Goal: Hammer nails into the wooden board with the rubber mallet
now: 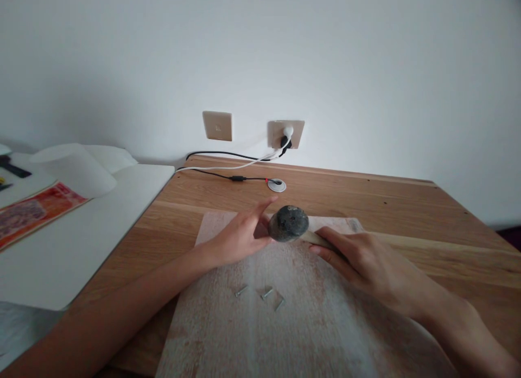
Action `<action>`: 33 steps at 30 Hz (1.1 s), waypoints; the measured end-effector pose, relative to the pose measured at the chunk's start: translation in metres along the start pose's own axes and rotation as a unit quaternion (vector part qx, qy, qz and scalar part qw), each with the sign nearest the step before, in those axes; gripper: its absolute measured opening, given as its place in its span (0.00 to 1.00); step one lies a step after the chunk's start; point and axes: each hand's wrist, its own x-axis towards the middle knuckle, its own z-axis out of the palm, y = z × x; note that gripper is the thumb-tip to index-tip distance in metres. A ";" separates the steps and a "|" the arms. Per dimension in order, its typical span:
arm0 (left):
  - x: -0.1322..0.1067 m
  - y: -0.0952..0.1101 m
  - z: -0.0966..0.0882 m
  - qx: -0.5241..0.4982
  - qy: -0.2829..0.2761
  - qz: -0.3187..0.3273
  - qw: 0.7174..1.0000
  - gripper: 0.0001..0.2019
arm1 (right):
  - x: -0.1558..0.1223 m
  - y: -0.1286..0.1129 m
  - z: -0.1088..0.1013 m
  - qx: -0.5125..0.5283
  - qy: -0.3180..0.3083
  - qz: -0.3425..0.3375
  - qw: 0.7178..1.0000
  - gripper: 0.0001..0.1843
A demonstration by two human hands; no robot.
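My right hand [358,256] is closed around the pale handle of a rubber mallet [290,224]. The mallet's black, scuffed head is raised toward me, over the far half of a worn wooden board [228,334]. Beside the head is my left hand [240,234], one finger stretched out past it. Its thumb and another finger come together behind the mallet head, where whatever they pinch is hidden. Three short metal nails lie loose on the board nearer to me: a left nail [241,291], a middle nail [266,293] and a right nail [279,303].
Under the board is a wooden tabletop [407,204] against a white wall. Black and white cables [238,178] run along its back to a wall socket [286,134] and a round grommet [277,186]. At left, a white table [109,231] bears a paper roll and a red-orange printed sheet [36,212].
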 end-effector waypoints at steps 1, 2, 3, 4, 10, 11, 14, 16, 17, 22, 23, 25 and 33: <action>0.000 0.000 0.000 0.000 -0.003 0.005 1.000 0.46 | -0.001 0.001 0.001 0.002 -0.002 0.003 1.000 0.25; -0.001 0.000 -0.001 -0.001 -0.005 0.010 1.000 0.47 | -0.003 0.002 0.002 0.004 -0.004 0.005 1.000 0.25; -0.001 0.000 -0.001 -0.004 -0.006 0.013 1.000 0.47 | -0.004 0.003 0.002 0.006 -0.005 0.006 1.000 0.25; -0.001 0.000 -0.001 -0.005 -0.007 0.014 1.000 0.48 | -0.004 0.003 0.003 0.007 -0.006 0.006 1.000 0.25; -0.001 0.000 -0.001 0.035 0.013 0.011 0.999 0.50 | -0.004 0.000 0.001 0.023 0.006 0.015 1.000 0.23; -0.001 0.000 -0.001 0.036 0.011 0.012 0.999 0.50 | -0.004 0.000 0.000 0.024 0.002 0.018 1.000 0.24; -0.001 0.000 0.000 0.038 0.004 0.020 0.999 0.51 | -0.003 0.000 -0.001 0.023 -0.009 0.022 0.999 0.24; -0.001 -0.001 0.001 0.048 0.009 0.029 0.998 0.51 | -0.004 0.001 -0.001 0.024 0.001 0.023 0.999 0.25; -0.001 -0.001 0.001 0.054 0.013 0.033 0.998 0.51 | -0.004 0.001 -0.002 0.024 0.012 0.021 0.999 0.24; -0.001 -0.002 0.000 0.053 0.005 0.034 0.998 0.49 | -0.006 0.004 0.001 0.013 0.017 -0.004 1.000 0.24; -0.001 -0.002 0.000 0.048 0.001 0.035 0.998 0.49 | -0.006 0.004 0.002 0.011 0.010 -0.006 1.000 0.24; -0.002 -0.001 0.000 0.039 -0.003 0.036 0.999 0.50 | -0.007 0.005 0.002 0.009 0.008 -0.006 1.000 0.24; -0.003 0.002 -0.001 0.016 0.017 0.009 1.000 0.50 | -0.009 0.003 -0.001 0.027 0.015 0.016 0.999 0.24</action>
